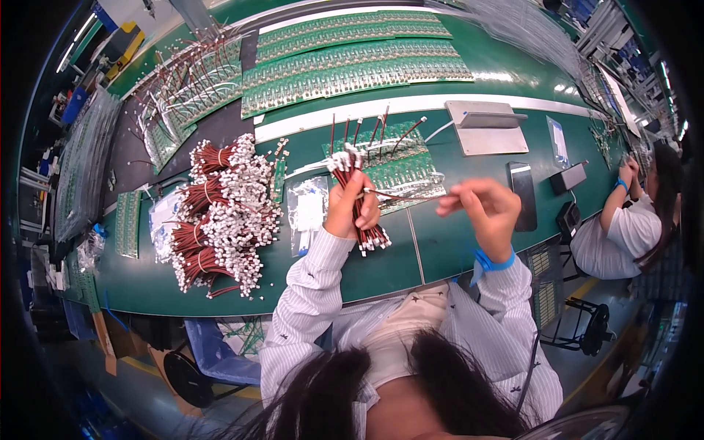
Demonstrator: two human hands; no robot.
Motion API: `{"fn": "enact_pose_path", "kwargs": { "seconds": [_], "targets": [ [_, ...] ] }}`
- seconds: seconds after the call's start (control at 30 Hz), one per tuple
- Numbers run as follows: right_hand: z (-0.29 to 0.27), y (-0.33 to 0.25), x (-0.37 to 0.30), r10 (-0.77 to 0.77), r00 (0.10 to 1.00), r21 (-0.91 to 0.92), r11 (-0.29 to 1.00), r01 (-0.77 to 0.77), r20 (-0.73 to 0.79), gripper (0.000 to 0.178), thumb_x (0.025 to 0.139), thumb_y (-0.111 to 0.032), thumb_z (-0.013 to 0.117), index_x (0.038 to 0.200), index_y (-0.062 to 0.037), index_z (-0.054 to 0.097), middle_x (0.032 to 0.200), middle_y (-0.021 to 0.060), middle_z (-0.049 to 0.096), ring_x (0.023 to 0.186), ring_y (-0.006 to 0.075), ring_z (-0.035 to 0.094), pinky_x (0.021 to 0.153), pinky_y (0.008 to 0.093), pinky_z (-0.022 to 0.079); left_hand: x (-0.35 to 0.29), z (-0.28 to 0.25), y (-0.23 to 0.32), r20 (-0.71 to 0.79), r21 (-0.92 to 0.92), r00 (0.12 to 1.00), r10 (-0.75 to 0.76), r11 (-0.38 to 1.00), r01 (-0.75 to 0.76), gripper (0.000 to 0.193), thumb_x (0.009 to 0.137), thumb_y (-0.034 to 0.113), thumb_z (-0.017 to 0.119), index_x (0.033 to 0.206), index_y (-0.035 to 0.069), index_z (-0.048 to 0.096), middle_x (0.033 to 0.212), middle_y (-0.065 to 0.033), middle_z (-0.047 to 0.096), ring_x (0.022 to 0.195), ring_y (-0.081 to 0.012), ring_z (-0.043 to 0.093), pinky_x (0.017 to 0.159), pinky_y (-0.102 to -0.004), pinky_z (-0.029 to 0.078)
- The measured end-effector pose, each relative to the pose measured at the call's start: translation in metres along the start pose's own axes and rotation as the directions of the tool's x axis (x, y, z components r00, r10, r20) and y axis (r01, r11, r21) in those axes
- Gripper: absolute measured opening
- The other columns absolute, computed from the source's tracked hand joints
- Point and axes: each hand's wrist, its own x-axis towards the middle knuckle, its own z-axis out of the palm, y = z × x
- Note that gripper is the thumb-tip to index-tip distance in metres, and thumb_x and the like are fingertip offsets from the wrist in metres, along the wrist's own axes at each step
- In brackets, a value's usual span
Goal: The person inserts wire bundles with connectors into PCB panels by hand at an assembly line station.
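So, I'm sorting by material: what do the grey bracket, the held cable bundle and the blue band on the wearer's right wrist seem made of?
Grey bracket: probably metal, satin, from its silvery sheen and crisp edges.
Cable bundle: likely plastic-coated wire, smooth, from the thin reddish strands; white ends resemble moulded plastic.
Blue band: perhaps fabric or soft plastic, matte; it bends, texture unclear.

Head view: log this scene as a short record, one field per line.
left hand: closed around a bundle of dark red wires with white connectors
right hand: fingertips by the end of a single wire; grip unclear
beyond hands: green circuit boards with wires standing up
left of hands: pile of banded wire bundles
right of hands: metal fixture, dark flat rectangular object
far right: seated co-worker
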Motion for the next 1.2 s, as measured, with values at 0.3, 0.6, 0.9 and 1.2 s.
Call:
{"fn": "enact_pose_path", "kwargs": {
  "seconds": [0.3, 0.6, 0.9, 1.2],
  "targets": [
    [0.004, 0.042, -0.028, 0.279, 0.953, 0.056, 0.956, -0.287, 0.117, 0.011, 0.078, 0.005, 0.046, 0.087, 0.0080, 0.050, 0.075, 0.0156, 0.058, 0.070, 0.0207, 0.060, 0.065, 0.0288, 0.050, 0.002, 0.001, 0.007, -0.062, 0.054, 0.994, 0.090, 0.995, -0.086, 0.027, 0.088, 0.030, 0.034, 0.078, 0.006, 0.043, 0.046, 0.0017, 0.031, 0.031, -0.0050, 0.025, 0.029, -0.0199, 0.021],
    [0.011, 0.046, -0.026, 0.435, 0.857, -0.297, 0.887, -0.354, 0.277, 0.007, 0.071, 0.001, 0.054, 0.077, 0.0035, 0.051, 0.073, 0.0072, 0.059, 0.066, 0.0123, 0.058, 0.059, 0.0224, 0.048, 0.002, -0.002, 0.004, -0.066, 0.044, 0.995, 0.075, 0.996, -0.072, 0.026, 0.088, 0.026, 0.037, 0.076, 0.003, 0.043, 0.042, 0.0005, 0.032, 0.029, -0.0070, 0.026, 0.029, -0.0214, 0.021],
    [-0.024, 0.034, 0.015, 0.365, 0.916, -0.033, 0.931, -0.365, 0.168, 0.003, 0.070, -0.002, 0.056, 0.073, -0.0004, 0.054, 0.067, -0.0010, 0.053, 0.063, 0.0039, 0.051, 0.049, 0.0178, 0.043, 0.000, -0.003, 0.008, -0.084, 0.055, 0.991, 0.103, 0.994, -0.098, 0.026, 0.087, 0.025, 0.037, 0.076, 0.002, 0.043, 0.043, -0.0011, 0.034, 0.029, -0.0078, 0.027, 0.029, -0.0220, 0.022],
    [-0.016, 0.123, 0.068, 0.137, 0.978, -0.477, 0.878, -0.047, 0.156, 0.008, 0.071, -0.004, 0.058, 0.076, 0.0016, 0.057, 0.067, 0.0084, 0.060, 0.063, 0.0138, 0.059, 0.054, 0.0239, 0.047, -0.001, 0.004, 0.001, -0.078, 0.147, 0.995, 0.061, 0.988, -0.049, 0.025, 0.086, 0.021, 0.040, 0.076, -0.001, 0.041, 0.043, -0.0029, 0.035, 0.029, -0.0086, 0.029, 0.029, -0.0224, 0.024]
  ]
}}
